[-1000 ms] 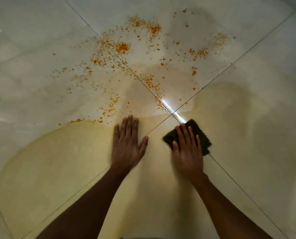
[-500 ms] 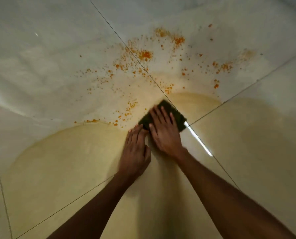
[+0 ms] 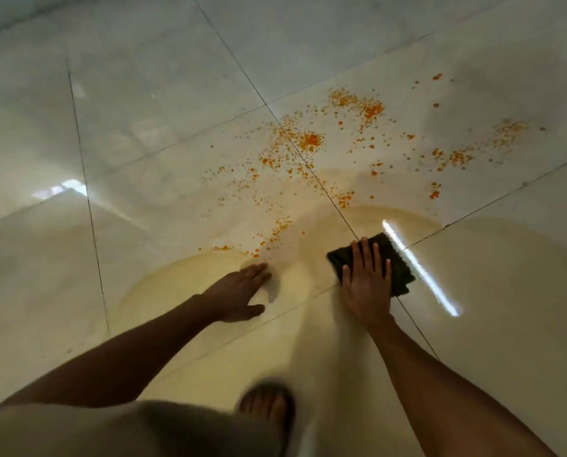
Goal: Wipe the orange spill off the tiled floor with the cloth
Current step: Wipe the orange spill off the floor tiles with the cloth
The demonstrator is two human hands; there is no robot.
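Right hand (image 3: 368, 285) presses flat on the cloth (image 3: 397, 268), soft, limp, likely damp, best palmed mid-fold; left hand (image 3: 239, 293) open, bracing on wet floor (image 3: 143, 127) near the spill (image 3: 308, 140).

- I see both of my arms bare from wrist to past the elbow, no sleeves, watch or rings showing.
- My left hand (image 3: 239, 293) and right hand (image 3: 368, 278) are ungloved.
- A pale beige-grey garment (image 3: 110, 430) covers my leg.
- My foot (image 3: 267, 404) sits in a dark sandal, blurred, toes bare.
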